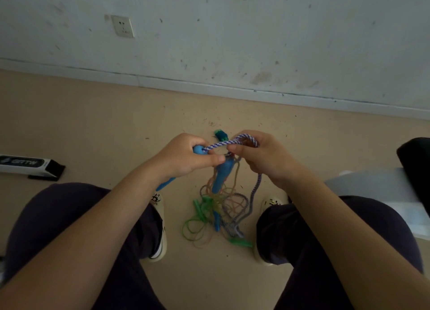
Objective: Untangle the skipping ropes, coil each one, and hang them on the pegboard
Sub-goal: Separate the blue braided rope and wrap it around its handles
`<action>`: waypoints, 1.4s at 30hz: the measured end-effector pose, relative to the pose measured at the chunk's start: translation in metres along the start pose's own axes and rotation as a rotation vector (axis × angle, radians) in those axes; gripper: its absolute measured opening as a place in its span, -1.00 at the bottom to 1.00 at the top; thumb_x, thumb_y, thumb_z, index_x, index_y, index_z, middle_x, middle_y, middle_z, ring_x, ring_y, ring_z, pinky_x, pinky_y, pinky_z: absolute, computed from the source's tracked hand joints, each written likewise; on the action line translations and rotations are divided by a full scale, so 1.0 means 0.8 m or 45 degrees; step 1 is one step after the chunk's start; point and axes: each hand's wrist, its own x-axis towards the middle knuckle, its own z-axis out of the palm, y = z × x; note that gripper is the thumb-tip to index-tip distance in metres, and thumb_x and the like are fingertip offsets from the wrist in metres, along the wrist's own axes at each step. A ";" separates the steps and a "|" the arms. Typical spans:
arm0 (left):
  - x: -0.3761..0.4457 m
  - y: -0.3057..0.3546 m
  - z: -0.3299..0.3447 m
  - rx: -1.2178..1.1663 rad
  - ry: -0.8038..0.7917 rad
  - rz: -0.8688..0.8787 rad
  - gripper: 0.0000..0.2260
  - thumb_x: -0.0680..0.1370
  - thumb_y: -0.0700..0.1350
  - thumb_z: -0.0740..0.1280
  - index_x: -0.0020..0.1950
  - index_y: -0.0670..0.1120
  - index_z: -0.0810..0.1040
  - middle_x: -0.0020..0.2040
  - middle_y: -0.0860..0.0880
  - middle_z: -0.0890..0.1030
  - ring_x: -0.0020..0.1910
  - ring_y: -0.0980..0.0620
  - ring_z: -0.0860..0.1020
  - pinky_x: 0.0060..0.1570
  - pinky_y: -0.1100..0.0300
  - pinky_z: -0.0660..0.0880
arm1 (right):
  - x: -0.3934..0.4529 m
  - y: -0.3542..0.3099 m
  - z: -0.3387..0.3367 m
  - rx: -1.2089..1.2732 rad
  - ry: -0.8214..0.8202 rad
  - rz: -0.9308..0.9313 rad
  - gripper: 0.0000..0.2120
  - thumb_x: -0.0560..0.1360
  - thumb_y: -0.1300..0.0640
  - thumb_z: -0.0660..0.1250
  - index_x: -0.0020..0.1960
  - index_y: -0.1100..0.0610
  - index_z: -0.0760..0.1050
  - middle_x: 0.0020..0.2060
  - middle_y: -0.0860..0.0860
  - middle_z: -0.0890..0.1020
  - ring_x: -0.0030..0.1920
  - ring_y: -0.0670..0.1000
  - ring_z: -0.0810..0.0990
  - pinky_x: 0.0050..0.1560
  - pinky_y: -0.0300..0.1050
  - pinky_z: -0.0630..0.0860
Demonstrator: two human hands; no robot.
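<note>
Clearly, with the left hand [186, 157] gripping a blue handle [199, 150] and the right hand [260, 156] pinching the purple-and-white rope [229, 142] above the tangle [218, 212] on the floor [93, 123], slack should be fed through loops gently, not yanked.

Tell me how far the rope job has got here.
Early. Nothing is coiled or hung. The left hand grips a blue handle; the right hand pinches the blue-and-white rope. The tangle of green and orange ropes still lies on the floor; no pegboard shows.
</note>
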 end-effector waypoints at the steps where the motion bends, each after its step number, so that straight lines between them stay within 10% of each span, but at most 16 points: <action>1: 0.000 -0.001 0.001 0.033 0.011 0.007 -0.79 0.44 0.07 0.54 -0.16 -0.06 0.66 -0.38 0.15 0.52 -0.42 0.27 0.42 -0.38 0.40 0.32 | 0.000 0.001 0.000 0.003 -0.003 0.003 -0.82 0.53 0.16 0.41 -0.01 0.30 0.58 -0.50 -0.06 0.36 -0.51 -0.08 0.21 -0.56 -0.24 0.17; 8: -0.001 0.002 0.004 -0.041 -0.046 0.037 -0.77 0.40 0.00 0.57 0.02 0.06 0.68 -0.06 0.06 0.69 -0.13 0.22 0.60 -0.12 0.35 0.47 | -0.002 -0.001 -0.001 0.045 -0.009 -0.039 -0.79 0.53 0.17 0.41 0.02 0.34 0.58 -0.53 -0.11 0.38 -0.53 -0.10 0.21 -0.55 -0.24 0.16; 14: 0.002 0.001 0.004 -0.086 0.011 0.013 -0.84 0.47 -0.07 0.52 -0.07 -0.15 0.66 -0.29 0.06 0.61 -0.45 0.31 0.47 -0.42 0.46 0.34 | -0.001 -0.001 0.001 0.052 -0.010 -0.019 -0.73 0.54 0.18 0.39 0.03 0.42 0.53 -0.51 -0.07 0.38 -0.52 -0.09 0.21 -0.54 -0.24 0.17; 25: -0.001 0.005 0.009 -0.110 -0.150 -0.024 -0.83 0.46 -0.08 0.53 0.01 -0.01 0.63 -0.43 0.23 0.56 -0.45 0.30 0.48 -0.45 0.43 0.37 | -0.005 -0.004 0.003 0.127 -0.126 -0.079 -0.89 0.57 0.19 0.34 -0.07 0.22 0.59 -0.54 -0.12 0.39 -0.50 -0.07 0.18 -0.50 -0.15 0.09; 35: 0.001 0.004 0.005 -0.263 -0.051 -0.079 -0.95 0.56 -0.10 0.42 0.00 0.01 0.59 -0.08 -0.06 0.71 -0.46 0.05 0.49 -0.38 0.17 0.48 | 0.002 0.004 0.002 0.060 0.003 -0.102 -0.92 0.58 0.23 0.33 -0.01 0.24 0.55 -0.47 -0.11 0.45 -0.52 -0.17 0.29 -0.52 -0.32 0.24; 42: -0.002 0.003 0.010 -0.287 -0.189 -0.031 -0.78 0.48 -0.09 0.51 0.10 0.08 0.62 -0.27 0.09 0.67 -0.41 0.07 0.52 -0.36 0.20 0.51 | -0.003 0.000 0.004 0.184 -0.222 -0.158 -0.92 0.62 0.26 0.22 0.05 0.25 0.48 -0.40 -0.09 0.56 -0.40 -0.10 0.44 -0.40 -0.27 0.36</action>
